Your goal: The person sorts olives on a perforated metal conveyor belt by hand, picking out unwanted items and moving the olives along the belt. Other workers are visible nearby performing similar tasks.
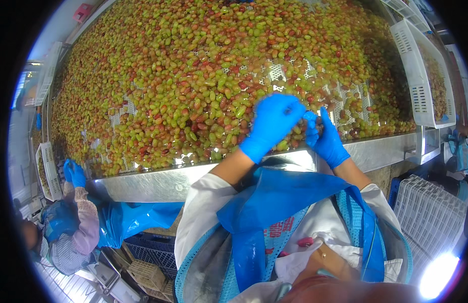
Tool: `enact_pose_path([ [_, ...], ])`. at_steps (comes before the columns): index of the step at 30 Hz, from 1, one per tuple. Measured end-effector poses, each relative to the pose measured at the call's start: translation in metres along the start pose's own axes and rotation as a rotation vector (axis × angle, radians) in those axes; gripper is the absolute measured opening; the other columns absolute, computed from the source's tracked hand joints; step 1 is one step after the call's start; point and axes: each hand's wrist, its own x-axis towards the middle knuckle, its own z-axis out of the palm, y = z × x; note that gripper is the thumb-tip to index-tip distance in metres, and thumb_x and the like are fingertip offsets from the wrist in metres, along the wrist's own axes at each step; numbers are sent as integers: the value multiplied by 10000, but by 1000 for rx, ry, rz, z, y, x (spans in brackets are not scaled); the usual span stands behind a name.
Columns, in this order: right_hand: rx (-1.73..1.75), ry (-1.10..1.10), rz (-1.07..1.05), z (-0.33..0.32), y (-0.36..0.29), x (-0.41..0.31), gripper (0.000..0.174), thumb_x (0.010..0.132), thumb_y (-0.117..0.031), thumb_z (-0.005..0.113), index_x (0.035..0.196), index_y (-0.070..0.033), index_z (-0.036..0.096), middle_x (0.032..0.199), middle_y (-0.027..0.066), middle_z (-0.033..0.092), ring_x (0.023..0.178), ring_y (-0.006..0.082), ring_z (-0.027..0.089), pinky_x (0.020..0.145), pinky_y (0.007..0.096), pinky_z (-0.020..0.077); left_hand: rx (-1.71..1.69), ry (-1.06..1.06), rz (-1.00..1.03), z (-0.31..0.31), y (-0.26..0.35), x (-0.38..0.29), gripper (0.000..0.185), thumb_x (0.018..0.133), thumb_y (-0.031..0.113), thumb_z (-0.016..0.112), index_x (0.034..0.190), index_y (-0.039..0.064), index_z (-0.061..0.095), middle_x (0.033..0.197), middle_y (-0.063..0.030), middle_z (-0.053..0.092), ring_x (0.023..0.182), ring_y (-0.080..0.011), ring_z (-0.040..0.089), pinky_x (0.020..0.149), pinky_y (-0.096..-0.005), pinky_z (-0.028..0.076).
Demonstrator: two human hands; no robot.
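Both my hands wear blue gloves and hang close together over the near edge of a wide bed of loose green and reddish grapes (203,102). My left hand (275,121) is slightly blurred, its fingers bent toward the right hand. A small dark spot shows on it, and whether that is a held piece is unclear. My right hand (328,141) has its thumb raised and its other fingers curled near the left fingertips. Anything between the fingers of either hand is too small or hidden to make out. Under the grapes, patches of a white perforated surface (276,72) show.
A metal rim (150,185) runs along the near side. White plastic crates (419,75) sit at the right edge, another crate (48,170) at the left. A co-worker's gloved hands (75,173) are at the left corner. Stacked white crates (431,212) stand low on the right.
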Motion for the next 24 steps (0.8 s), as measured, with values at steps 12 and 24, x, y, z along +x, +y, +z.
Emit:
enact_pose_path([
  [12, -343, 31, -263, -18, 13, 2, 342, 1046, -168, 550, 1353, -24, 595, 1233, 59, 681, 1027, 153, 666, 799, 273, 556, 1021, 438, -315, -129, -152, 28, 570, 904, 574, 618, 1259, 127, 621, 1214, -179, 646, 1169, -371, 594, 927, -595, 416],
  [24, -431, 411, -441, 12, 36, -10, 249, 972, -213, 696, 1197, -127, 633, 1027, 2, 631, 930, 140, 590, 858, 309, 486, 597, 15, -36, -32, -120, 66, 505, 942, 232, 633, 1399, 48, 520, 1212, -238, 615, 1034, -414, 641, 827, -512, 545],
])
